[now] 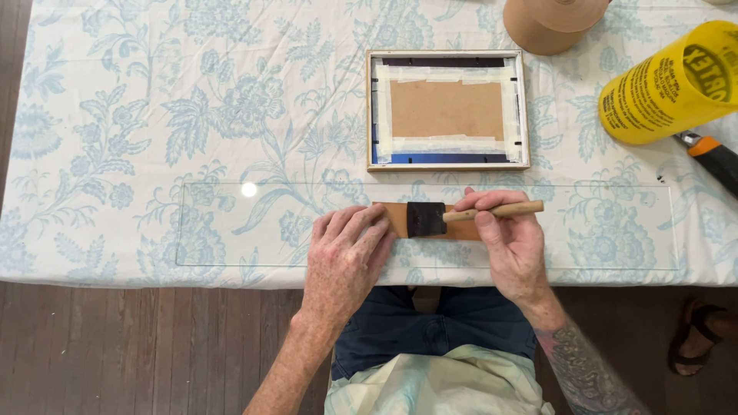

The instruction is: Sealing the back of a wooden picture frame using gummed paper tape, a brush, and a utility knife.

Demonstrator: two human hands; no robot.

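A long clear glass sheet (231, 230) lies along the table's near edge. On it rests a strip of brown paper (396, 217). My left hand (347, 257) presses flat on the strip's left end, fingers spread. My right hand (511, 238) grips the wooden handle of a black foam brush (425, 219), whose head sits on the brown strip.
A picture frame (447, 110) lies face down beyond the glass, its brown backing taped with white tape. A yellow bottle (676, 88) lies on its side at the right, next to an orange-handled tool (715, 157). A brown tape roll (553, 23) stands at the back. The floral cloth (115, 115) covers the table.
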